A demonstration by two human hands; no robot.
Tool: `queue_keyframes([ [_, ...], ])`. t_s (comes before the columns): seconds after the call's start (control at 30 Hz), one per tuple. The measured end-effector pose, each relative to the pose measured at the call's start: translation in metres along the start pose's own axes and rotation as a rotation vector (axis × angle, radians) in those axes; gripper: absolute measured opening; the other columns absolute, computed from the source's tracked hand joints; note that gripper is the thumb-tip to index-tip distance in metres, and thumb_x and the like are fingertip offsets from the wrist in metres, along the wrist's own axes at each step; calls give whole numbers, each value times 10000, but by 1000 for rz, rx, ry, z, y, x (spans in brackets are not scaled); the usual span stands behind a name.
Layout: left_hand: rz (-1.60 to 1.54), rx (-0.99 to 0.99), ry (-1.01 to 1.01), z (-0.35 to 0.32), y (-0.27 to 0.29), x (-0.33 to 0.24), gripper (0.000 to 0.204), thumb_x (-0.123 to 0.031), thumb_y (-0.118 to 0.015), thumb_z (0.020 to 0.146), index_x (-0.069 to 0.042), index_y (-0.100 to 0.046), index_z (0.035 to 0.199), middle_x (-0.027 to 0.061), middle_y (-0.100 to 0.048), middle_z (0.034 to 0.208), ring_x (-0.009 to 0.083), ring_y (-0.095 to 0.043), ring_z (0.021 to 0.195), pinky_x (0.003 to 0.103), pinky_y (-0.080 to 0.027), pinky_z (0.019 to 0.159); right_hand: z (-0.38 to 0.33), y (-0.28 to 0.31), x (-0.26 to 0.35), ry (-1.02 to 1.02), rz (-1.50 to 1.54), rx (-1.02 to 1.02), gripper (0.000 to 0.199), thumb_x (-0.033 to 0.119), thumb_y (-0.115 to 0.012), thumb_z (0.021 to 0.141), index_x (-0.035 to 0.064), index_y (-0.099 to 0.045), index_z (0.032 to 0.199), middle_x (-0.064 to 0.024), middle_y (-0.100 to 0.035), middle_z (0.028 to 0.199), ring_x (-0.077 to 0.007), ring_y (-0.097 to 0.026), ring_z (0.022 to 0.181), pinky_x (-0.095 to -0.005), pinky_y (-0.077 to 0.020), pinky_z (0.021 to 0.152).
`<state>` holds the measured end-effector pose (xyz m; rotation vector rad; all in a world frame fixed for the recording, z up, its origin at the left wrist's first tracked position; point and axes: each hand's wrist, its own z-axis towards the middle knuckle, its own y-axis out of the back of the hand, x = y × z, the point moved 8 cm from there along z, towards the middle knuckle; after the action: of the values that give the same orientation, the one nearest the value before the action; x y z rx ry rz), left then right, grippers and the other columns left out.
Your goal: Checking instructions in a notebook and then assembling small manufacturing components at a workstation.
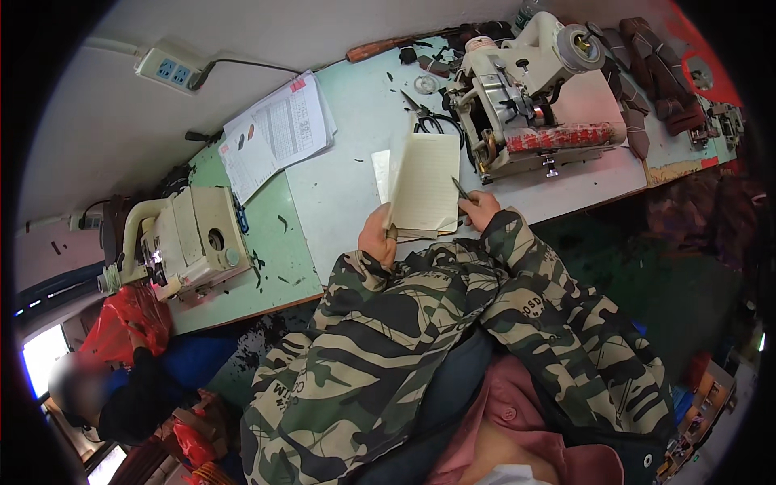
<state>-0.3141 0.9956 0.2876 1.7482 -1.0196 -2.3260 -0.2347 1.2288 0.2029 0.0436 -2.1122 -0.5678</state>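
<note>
An open notebook with lined, yellowish pages lies at the near edge of the white tabletop in front of me. My left hand grips its lower left side, where a page or cover stands raised. At the lower right side, my right hand is closed around a dark pen whose upper end points away from me. Part of the right fingers is hidden, so I cannot tell whether they touch the paper. Just beyond the notebook are black-handled scissors.
One sewing machine stands at right, another at left. Printed sheets lie back left, under a wall socket. Brown strap bundles fill the far right. A wooden-handled tool lies behind. Another person is at lower left.
</note>
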Motion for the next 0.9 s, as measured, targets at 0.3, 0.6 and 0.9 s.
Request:
queue_keyframes([
  [0.3, 266, 186, -134, 6, -11, -32, 668, -193, -686, 699, 2, -362, 1250, 216, -448, 1193, 337, -454, 1106, 376, -393, 917, -1, -13, 65, -83, 429, 270, 262, 201, -623, 767, -24, -598, 898, -56, -561, 589, -90, -495, 460, -251, -337, 369],
  [0.6, 273, 197, -34, 10, -23, -8, 712, -277, -721, 671, 7, -388, 1234, 212, -425, 1224, 346, -430, 1121, 388, -369, 947, -1, -21, 49, -161, 324, 169, 311, 171, -641, 730, -61, -611, 936, -112, -627, 715, -161, -551, 507, -304, -434, 437],
  [0.9, 286, 166, -45, 15, -25, 0, 729, -271, -749, 626, -10, -413, 1217, 229, -397, 1237, 370, -422, 1107, 395, -397, 913, -3, -27, 56, -108, 280, 389, 301, 96, -671, 692, 1, -588, 965, -52, -570, 638, -98, -495, 462, -247, -339, 354],
])
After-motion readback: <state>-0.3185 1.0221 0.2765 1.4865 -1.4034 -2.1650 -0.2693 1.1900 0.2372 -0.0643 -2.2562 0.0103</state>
